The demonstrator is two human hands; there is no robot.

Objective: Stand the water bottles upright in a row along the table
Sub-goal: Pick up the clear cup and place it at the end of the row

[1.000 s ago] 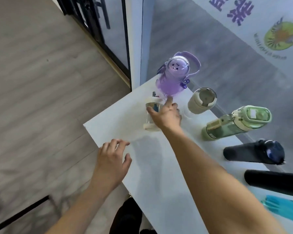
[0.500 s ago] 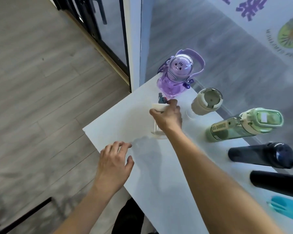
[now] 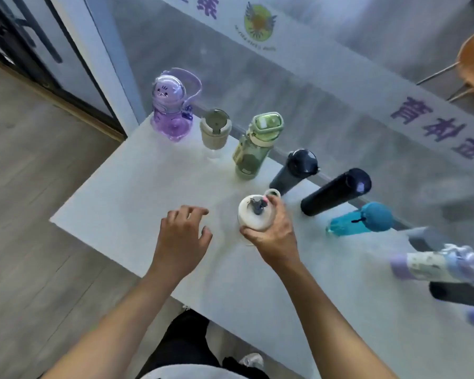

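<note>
Your right hand (image 3: pixel 274 231) wraps white-lidded bottle (image 3: pixel 255 213), kept vertical for row slot. Left hand (image 3: pixel 182 236) spread, empty, hovering over tabletop (image 3: pixel 126 198), likely for balance.

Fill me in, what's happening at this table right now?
A person is lining up water bottles along the far edge of the white table. Their right hand has a grip on a white-lidded bottle, carried in front of the row. The left hand hovers open beside it. The purple bottle, beige cup, green bottle and dark ones further right already stand in line.
</note>
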